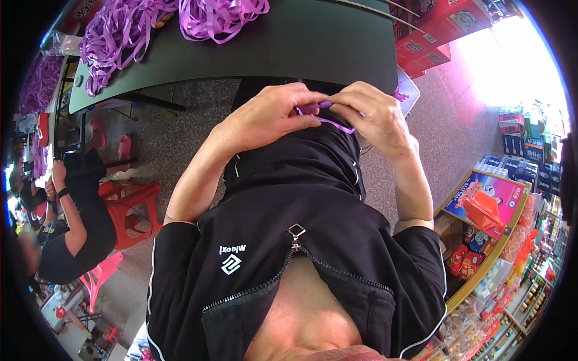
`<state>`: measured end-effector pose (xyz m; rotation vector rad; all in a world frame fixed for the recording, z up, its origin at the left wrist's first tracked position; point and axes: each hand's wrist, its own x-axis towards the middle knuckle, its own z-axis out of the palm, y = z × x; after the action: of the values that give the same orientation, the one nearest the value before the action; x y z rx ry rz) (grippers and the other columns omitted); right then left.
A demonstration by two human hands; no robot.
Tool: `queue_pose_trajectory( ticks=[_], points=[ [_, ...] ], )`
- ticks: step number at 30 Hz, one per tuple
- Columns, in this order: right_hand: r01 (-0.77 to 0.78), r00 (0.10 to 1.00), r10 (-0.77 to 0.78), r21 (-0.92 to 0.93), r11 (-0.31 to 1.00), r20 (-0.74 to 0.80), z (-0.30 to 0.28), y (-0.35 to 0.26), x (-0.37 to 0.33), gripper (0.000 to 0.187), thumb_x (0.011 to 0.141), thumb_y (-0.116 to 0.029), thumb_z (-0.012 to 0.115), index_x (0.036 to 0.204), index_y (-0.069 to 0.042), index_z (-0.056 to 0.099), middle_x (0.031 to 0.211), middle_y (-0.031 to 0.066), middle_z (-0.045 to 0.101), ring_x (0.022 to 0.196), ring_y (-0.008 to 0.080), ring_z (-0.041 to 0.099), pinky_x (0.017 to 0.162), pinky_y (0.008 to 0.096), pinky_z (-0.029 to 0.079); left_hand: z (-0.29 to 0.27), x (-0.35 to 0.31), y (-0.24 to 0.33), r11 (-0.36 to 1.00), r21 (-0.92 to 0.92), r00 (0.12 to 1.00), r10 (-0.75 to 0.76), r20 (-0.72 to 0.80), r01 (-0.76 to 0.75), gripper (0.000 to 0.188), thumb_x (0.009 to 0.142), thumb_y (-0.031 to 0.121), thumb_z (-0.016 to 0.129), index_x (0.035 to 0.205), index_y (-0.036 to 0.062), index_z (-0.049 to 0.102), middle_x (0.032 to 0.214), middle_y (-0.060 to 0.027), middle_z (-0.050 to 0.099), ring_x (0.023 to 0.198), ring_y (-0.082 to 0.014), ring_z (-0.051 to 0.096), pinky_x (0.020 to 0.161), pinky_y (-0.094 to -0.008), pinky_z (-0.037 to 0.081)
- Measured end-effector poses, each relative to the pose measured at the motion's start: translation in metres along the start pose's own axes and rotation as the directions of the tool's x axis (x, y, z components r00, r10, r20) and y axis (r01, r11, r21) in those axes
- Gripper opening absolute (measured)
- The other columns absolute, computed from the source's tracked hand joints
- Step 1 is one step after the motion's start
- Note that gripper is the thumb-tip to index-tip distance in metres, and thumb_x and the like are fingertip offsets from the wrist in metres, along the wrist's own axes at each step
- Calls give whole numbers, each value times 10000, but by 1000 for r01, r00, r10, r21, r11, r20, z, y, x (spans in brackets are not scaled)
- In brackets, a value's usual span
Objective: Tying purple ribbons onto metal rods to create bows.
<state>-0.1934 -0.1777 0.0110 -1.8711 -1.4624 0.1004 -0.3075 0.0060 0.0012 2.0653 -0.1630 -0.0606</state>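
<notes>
My left hand (pixel 272 115) and my right hand (pixel 374 115) meet above my lap, just in front of the dark table's near edge. Between them runs a purple ribbon (pixel 338 125), a small loop of which hangs under the fingertips. The thumb and fingers of my left hand are closed on one part of it. My right fingers pinch it close by, and their tips nearly touch the left ones. A folded purple part shows between the fingertips; its exact shape is too small to tell.
Heaps of purple ribbon (pixel 123 36) lie on the dark green table (pixel 289 45), some trailing over its left edge. Red cartons (pixel 421 57) stand beyond its right end. At left, a person in black sits near a red plastic stool (pixel 129 210). A display case (pixel 490 201) stands at right.
</notes>
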Motion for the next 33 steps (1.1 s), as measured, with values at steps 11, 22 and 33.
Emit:
queue_pose_trajectory(
  ticks=[11,22,33],
  points=[
    [-512,841,525,505,694,132,-53,-2,-39,220,784,-90,692,983,-4,655,793,13,643,626,55,556,547,193,443,14,42,46,968,-242,998,-67,-14,62,146,866,82,582,967,-6,640,797,-56,656,718,-89,604,685,-229,489],
    [-664,643,700,229,711,-311,-115,94,-62,216,784,-124,671,954,9,674,771,45,666,686,86,596,625,226,462,2,172,64,975,-33,975,220,32,-219,316,819,106,645,1109,-12,600,984,-96,655,863,-132,614,746,-253,487],
    [-107,634,653,789,605,-415,-102,212,20,253,828,-33,613,1070,43,613,912,116,661,682,80,570,618,183,456,-35,291,8,987,109,967,138,-214,-117,221,823,59,563,1017,-1,649,927,-96,670,888,-150,627,817,-275,482]
  ],
)
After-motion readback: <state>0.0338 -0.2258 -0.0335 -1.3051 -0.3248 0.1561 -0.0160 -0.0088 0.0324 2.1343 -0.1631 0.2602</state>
